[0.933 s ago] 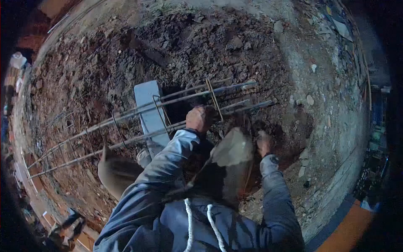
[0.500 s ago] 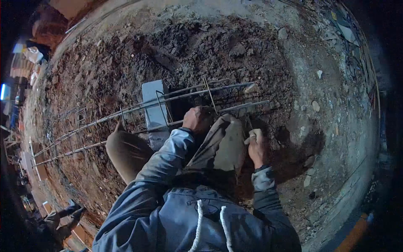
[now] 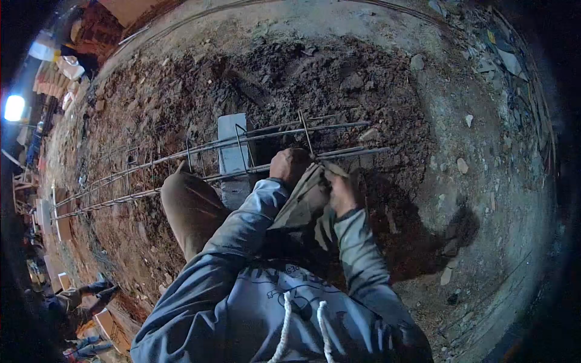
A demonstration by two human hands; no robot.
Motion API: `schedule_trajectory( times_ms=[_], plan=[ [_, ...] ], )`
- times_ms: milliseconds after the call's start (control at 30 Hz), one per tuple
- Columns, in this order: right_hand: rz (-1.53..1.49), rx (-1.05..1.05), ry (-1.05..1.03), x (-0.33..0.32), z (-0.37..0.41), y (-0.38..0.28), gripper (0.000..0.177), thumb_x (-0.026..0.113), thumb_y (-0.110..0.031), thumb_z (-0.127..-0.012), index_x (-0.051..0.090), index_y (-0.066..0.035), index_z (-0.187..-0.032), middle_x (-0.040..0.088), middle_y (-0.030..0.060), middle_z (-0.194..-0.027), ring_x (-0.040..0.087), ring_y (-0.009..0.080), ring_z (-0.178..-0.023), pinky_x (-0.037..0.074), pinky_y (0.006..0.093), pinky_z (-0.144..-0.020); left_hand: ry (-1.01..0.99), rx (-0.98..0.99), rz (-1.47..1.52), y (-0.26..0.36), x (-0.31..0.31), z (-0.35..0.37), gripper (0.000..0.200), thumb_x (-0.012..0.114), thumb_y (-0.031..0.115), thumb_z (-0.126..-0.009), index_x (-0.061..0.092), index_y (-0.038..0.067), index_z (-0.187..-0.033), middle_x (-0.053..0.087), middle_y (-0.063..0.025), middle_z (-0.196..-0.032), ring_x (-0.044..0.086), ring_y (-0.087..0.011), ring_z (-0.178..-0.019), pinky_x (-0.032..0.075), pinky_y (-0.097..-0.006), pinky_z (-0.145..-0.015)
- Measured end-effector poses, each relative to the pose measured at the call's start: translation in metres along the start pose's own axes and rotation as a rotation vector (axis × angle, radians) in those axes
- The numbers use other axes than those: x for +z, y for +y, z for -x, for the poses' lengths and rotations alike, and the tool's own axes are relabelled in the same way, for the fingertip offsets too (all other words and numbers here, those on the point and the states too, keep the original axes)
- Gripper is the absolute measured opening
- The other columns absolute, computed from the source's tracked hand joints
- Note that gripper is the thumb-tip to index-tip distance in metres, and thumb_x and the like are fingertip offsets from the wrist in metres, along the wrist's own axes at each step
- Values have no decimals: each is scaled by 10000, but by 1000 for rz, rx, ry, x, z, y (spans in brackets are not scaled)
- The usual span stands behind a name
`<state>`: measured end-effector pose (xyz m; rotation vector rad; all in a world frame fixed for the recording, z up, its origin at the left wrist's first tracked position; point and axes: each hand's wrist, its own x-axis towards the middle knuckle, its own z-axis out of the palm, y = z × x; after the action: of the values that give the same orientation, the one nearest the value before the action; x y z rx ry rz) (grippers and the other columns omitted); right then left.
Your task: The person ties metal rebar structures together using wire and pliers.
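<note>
A long rebar cage (image 3: 200, 148) lies across dug earth, with several bent stirrups around its bars. My left hand (image 3: 289, 164) is closed around the near lower bar, close to the last stirrup (image 3: 305, 130). My right hand (image 3: 340, 190) sits just right of it, beside my raised right knee (image 3: 305, 196), fingers curled toward the same bar. Whether it holds anything is hidden. A grey concrete block (image 3: 232, 148) stands under the cage, left of my left hand.
Loose clods of soil (image 3: 290, 72) pile up behind the cage. Bare ground with scattered stones (image 3: 463, 164) spreads to the right. My left knee (image 3: 187, 206) is under the cage. A bright lamp (image 3: 13, 107) shines far left; another person (image 3: 78, 299) crouches at lower left.
My right hand has moved up and left from the ground beside my knee to the bar next to my left hand. The left hand has kept its grip. The view has swung slightly.
</note>
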<state>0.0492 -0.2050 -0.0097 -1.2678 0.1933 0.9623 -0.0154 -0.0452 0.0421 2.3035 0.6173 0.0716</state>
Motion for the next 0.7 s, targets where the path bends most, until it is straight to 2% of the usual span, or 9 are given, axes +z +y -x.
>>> schedule_trajectory(
  times_ms=[100, 267, 333, 367, 433, 467, 533, 600, 700],
  plan=[
    [48, -190, -60, 4, -30, 20, 343, 525, -146, -805, 547, -63, -1138, 555, 49, -1072, 491, 189, -1003, 367, 305, -897, 58, 152, 93, -6, 1, 4, 260, 548, 312, -767, 677, 101, -847, 642, -130, -870, 611, -320, -805, 487, -389, -687],
    [93, -95, -110, -9, -56, 23, 337, 468, -140, -823, 545, -30, -1132, 524, 75, -1171, 492, 225, -1035, 349, 322, -925, 109, 132, 146, -7, 6, 8, 261, 525, 308, -775, 681, 117, -862, 649, -113, -886, 615, -305, -824, 490, -379, -700],
    [382, -133, -90, -16, -76, 23, 223, 494, -109, -836, 568, 10, -1010, 578, 79, -902, 546, 211, -797, 433, 330, -715, 77, 130, -47, 0, 3, 10, 262, 530, 307, -777, 677, 114, -875, 650, -112, -887, 615, -305, -827, 491, -378, -702],
    [385, -135, -94, -24, -82, 32, 223, 494, -109, -836, 568, 10, -1010, 578, 79, -902, 546, 211, -797, 433, 330, -715, 81, 129, -47, 0, 2, 12, 262, 530, 307, -777, 677, 114, -875, 650, -112, -887, 615, -305, -827, 491, -378, -702],
    [640, -387, -245, -34, -93, 39, 315, 482, -192, -858, 532, -24, -1120, 539, 78, -1063, 480, 220, -999, 367, 318, -872, 26, 94, 69, 1, -4, 14, 264, 531, 297, -787, 659, 129, -945, 651, -110, -886, 611, -318, -831, 492, -383, -704],
    [722, -476, -294, -35, -95, 37, 347, 478, -219, -865, 520, -35, -1156, 526, 78, -1117, 458, 223, -1066, 345, 314, -924, 112, 147, 94, -16, 10, 10, 314, 581, 228, -798, 595, 68, -1066, 641, -155, -916, 625, -247, -789, 477, -317, -680],
    [857, -346, -352, -25, -97, 13, 313, 487, -242, -870, 534, -49, -1112, 520, 74, -1057, 456, 211, -1037, 365, 312, -887, 153, 95, 173, -21, 21, 4, 339, 578, 208, -802, 563, 68, -1111, 634, -151, -944, 619, -241, -823, 475, -315, -701],
    [802, -402, -329, -24, -92, 15, 300, 487, -225, -862, 531, -49, -1100, 520, 75, -1040, 466, 204, -1007, 374, 314, -865, 180, 48, 246, -7, 12, 6, 371, 576, 188, -807, 531, 68, -1155, 628, -147, -972, 613, -235, -856, 473, -313, -721],
    [658, -535, -264, -20, -79, 25, 263, 488, -173, -836, 523, -51, -1066, 521, 80, -992, 495, 185, -917, 402, 320, -799, 47, 29, 123, 1, 1, 8, 390, 567, 139, -815, 491, 40, -1184, 617, -117, -1015, 590, -193, -915, 461, -290, -777]
  ],
)
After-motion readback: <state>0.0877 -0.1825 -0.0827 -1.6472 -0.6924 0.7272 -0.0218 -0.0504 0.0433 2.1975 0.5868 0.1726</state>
